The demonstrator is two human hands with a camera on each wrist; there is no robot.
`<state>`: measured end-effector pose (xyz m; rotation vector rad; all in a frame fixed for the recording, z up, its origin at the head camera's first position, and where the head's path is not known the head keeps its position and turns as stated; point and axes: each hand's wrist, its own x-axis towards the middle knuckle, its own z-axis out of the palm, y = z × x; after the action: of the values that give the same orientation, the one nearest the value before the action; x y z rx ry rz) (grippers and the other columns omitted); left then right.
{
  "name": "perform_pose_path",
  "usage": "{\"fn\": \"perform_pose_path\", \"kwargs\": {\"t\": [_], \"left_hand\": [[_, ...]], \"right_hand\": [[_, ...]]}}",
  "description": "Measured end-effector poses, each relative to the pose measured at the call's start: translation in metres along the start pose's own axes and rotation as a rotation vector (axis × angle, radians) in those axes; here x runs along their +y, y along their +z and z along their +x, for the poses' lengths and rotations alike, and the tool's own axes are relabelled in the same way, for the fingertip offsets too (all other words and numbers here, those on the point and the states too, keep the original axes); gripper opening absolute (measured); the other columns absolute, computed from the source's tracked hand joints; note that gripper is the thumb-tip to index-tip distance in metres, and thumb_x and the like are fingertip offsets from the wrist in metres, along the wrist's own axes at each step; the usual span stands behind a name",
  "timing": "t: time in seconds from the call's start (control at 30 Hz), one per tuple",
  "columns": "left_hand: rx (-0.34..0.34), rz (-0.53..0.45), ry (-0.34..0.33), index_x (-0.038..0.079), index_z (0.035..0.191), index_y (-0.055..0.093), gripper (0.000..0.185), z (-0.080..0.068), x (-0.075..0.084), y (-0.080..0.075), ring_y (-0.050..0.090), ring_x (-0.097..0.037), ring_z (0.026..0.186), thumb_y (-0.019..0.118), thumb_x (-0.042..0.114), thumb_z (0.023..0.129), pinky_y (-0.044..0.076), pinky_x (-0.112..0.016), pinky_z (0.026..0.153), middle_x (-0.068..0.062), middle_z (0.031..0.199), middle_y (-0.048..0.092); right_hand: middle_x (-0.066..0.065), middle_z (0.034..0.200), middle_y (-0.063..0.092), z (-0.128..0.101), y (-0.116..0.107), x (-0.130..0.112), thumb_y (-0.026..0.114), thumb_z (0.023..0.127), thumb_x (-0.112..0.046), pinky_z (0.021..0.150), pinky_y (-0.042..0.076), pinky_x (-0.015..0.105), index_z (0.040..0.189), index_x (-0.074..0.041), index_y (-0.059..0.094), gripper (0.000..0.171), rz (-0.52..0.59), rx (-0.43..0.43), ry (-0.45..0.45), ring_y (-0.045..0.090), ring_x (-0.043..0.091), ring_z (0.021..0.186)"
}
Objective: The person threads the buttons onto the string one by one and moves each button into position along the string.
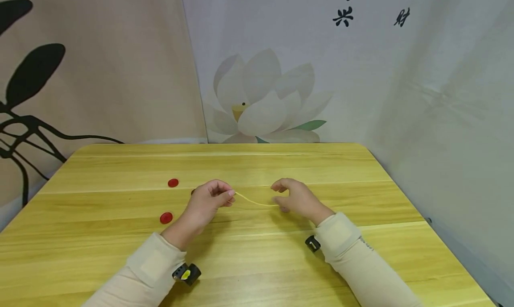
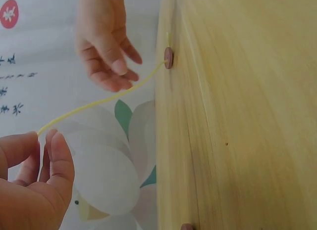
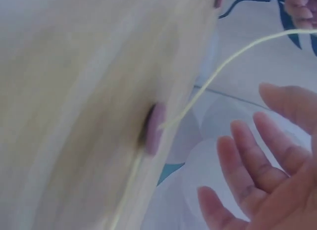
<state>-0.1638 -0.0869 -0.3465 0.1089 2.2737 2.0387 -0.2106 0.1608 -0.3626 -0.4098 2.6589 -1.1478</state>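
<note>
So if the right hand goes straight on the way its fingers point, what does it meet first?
Probably the yellow string just ahead of its fingertips, then the left hand pinching the string's other end. Depth is unclear; the right hand is open.

On the surface (image 1: 257,253), near its middle: left hand (image 1: 209,202) and right hand (image 1: 295,200) side by side, a string (image 1: 254,201) between them. Threaded on the string by the right hand, a button (image 2: 169,58). Left of the left hand, two buttons: one (image 1: 173,182) farther back, one (image 1: 166,217) nearer. Behind the surface, a backdrop (image 1: 265,101).
</note>
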Motion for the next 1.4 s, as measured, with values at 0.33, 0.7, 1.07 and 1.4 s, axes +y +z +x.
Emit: {"fn": "perform_pose_path", "kwargs": {"t": [0.33, 0.7, 1.07, 1.4], "left_hand": [[0.006, -0.016, -0.008, -0.006, 0.101, 0.059, 0.012, 0.000, -0.003, 0.000, 0.064, -0.022, 0.086, 0.059, 0.005, 0.095, 0.053, -0.040, 0.087, -0.007, 0.089, 0.061], [-0.010, -0.024, -0.001, -0.005, 0.101, 0.058, 0.014, 0.001, -0.006, 0.003, 0.063, -0.022, 0.086, 0.060, 0.007, 0.095, 0.054, -0.036, 0.084, -0.011, 0.091, 0.062], [-0.033, -0.016, 0.001, -0.005, 0.099, 0.060, 0.012, 0.001, -0.007, 0.005, 0.061, -0.015, 0.082, 0.061, 0.007, 0.094, 0.054, -0.034, 0.083, -0.006, 0.087, 0.062], [-0.052, -0.006, -0.002, -0.004, 0.101, 0.061, 0.012, 0.002, -0.011, 0.006, 0.061, -0.017, 0.084, 0.061, 0.006, 0.094, 0.054, -0.032, 0.082, -0.007, 0.089, 0.062]], "right_hand": [[0.006, 0.119, 0.061, -0.004, 0.013, -0.021, 0.069, 0.091, -0.018, 0.081, 0.051, 0.039, 0.120, -0.012, 0.063, 0.031, 0.003, 0.104, -0.071, 0.061, 0.021, 0.089], [0.003, 0.113, 0.065, -0.004, 0.024, -0.033, 0.070, 0.090, -0.017, 0.102, 0.040, 0.046, 0.115, -0.012, 0.066, 0.027, 0.021, 0.127, -0.158, 0.058, 0.022, 0.111], [0.005, 0.112, 0.066, -0.007, 0.033, -0.043, 0.069, 0.090, -0.018, 0.102, 0.039, 0.049, 0.114, -0.009, 0.066, 0.026, 0.063, 0.075, -0.202, 0.058, 0.025, 0.109], [-0.002, 0.101, 0.067, -0.007, 0.039, -0.049, 0.067, 0.092, -0.021, 0.098, 0.042, 0.048, 0.105, -0.012, 0.068, 0.015, 0.032, 0.066, -0.238, 0.061, 0.021, 0.102]]}}
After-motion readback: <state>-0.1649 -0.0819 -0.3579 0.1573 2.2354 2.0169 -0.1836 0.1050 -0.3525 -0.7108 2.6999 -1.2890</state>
